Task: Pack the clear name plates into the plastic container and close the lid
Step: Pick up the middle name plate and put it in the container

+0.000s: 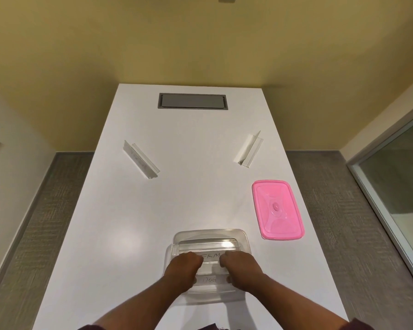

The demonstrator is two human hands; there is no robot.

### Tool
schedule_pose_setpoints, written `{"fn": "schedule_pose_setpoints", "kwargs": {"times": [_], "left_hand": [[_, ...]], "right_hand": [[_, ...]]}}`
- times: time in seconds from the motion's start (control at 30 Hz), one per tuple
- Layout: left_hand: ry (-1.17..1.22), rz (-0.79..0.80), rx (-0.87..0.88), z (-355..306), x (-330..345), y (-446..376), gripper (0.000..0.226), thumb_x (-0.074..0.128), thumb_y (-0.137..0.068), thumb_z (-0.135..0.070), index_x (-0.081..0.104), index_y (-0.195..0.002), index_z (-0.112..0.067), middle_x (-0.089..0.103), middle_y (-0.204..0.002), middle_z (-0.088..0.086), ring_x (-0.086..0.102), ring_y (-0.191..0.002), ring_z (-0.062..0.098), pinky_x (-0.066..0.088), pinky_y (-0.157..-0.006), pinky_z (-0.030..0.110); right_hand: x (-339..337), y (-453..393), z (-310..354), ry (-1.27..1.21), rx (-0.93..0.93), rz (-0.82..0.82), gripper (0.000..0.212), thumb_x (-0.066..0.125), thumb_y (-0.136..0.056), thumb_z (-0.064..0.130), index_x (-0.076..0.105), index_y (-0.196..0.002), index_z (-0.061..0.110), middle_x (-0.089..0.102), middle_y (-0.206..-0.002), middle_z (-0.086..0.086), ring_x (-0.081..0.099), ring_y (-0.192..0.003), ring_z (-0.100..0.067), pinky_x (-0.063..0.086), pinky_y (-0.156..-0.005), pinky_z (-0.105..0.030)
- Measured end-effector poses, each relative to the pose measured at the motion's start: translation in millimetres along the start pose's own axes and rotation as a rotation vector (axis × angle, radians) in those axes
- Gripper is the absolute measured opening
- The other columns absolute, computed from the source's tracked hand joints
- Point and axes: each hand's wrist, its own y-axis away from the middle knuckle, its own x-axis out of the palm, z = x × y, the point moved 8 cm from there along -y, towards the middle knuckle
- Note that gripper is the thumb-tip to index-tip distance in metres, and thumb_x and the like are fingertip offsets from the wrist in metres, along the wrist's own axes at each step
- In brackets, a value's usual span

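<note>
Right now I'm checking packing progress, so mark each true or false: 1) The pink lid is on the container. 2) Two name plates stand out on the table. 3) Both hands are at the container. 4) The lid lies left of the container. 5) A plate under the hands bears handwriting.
1) False: the pink lid lies on the table, off the container.
2) True: a left plate and a right plate.
3) True: left hand, right hand.
4) False: it lies to the right.
5) True: the lettered plate shows between them.
</note>
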Motion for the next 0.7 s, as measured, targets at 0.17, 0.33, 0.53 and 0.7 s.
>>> {"fn": "schedule_pose_setpoints", "kwargs": {"times": [0.17, 0.33, 0.53, 0.7], "left_hand": [[-0.006, -0.015, 0.022, 1, 2, 2, 0.033, 0.063, -0.087, -0.019, 0.054, -0.118, -0.015, 0.059, -0.125, 0.011, 0.057, -0.114, 0.032, 0.047, -0.093, 0.041], [-0.017, -0.027, 0.035, -1, 1, 5, 0.028, 0.059, -0.090, -0.016, 0.056, -0.118, -0.014, 0.060, -0.125, 0.013, 0.058, -0.116, 0.033, 0.049, -0.095, 0.043], [0.076, -0.074, 0.044, 0, -3, 5, 0.032, 0.059, -0.091, -0.030, 0.057, -0.120, -0.018, 0.061, -0.125, 0.008, 0.056, -0.118, 0.027, 0.046, -0.097, 0.038], [0.523, -0.261, 0.046, 10, -50, 4, 0.011, 0.062, -0.086, -0.029, 0.072, -0.086, -0.023, 0.073, -0.082, -0.010, 0.066, -0.077, 0.004, 0.053, -0.073, 0.025]], "right_hand": [[0, 4, 1, -0.004, -0.007, -0.002, 0.040, 0.071, -0.083, 0.013, 0.059, -0.120, 0.020, 0.063, -0.124, -0.005, 0.062, -0.112, -0.033, 0.052, -0.088, -0.042], [0, 5, 4, 0.028, -0.018, -0.004, 0.038, 0.064, -0.087, 0.005, 0.058, -0.122, 0.017, 0.062, -0.126, -0.008, 0.061, -0.114, -0.035, 0.053, -0.089, -0.043], [-8, 8, 4, -0.057, -0.009, -0.032, 0.044, 0.071, -0.088, 0.028, 0.056, -0.129, 0.024, 0.061, -0.130, -0.001, 0.059, -0.119, -0.026, 0.050, -0.095, -0.039], [-55, 15, -5, -0.370, 0.034, -0.395, 0.022, 0.058, -0.093, 0.050, 0.065, -0.098, 0.030, 0.064, -0.084, 0.017, 0.056, -0.077, -0.001, 0.045, -0.071, -0.023]]}}
